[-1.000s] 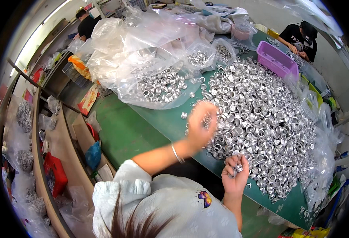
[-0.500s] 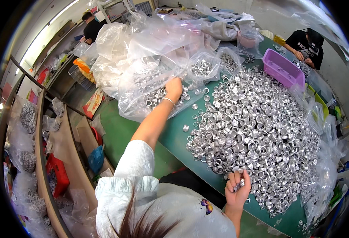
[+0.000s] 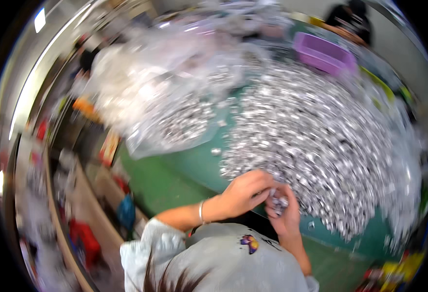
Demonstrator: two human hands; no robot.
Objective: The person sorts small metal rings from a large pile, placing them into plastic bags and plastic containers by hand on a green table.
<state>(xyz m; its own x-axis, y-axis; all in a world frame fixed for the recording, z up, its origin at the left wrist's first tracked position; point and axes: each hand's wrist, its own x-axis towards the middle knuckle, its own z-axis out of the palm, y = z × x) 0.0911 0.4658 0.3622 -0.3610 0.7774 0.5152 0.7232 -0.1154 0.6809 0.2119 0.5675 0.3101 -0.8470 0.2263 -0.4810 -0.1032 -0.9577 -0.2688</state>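
Note:
A wide heap of silver metal rings (image 3: 316, 141) covers much of the green table (image 3: 194, 165). At the heap's near edge my two hands meet. My right hand (image 3: 287, 209) is cupped around several silver rings (image 3: 278, 202), its fingers curled. My left hand (image 3: 245, 192), with a bangle at the wrist, is closed, its fingertips at the rings in the right hand. Whether the left fingers pinch a ring is hidden by blur and overlap. More rings (image 3: 187, 119) lie in an opened clear plastic bag (image 3: 145, 141) on the left.
A purple plastic basket (image 3: 323, 56) stands behind the heap, with a person (image 3: 350, 24) seated beyond it. Large clear bags (image 3: 126, 73) fill the far left. Shelving (image 3: 85, 194) with a red basket (image 3: 85, 243) lies to my left. Plastic sheeting (image 3: 403, 165) hangs at the right edge.
My left hand has left the bag of rings and come back to my right hand. The right hand stays near the heap's edge, holding rings. The view has shifted and blurred.

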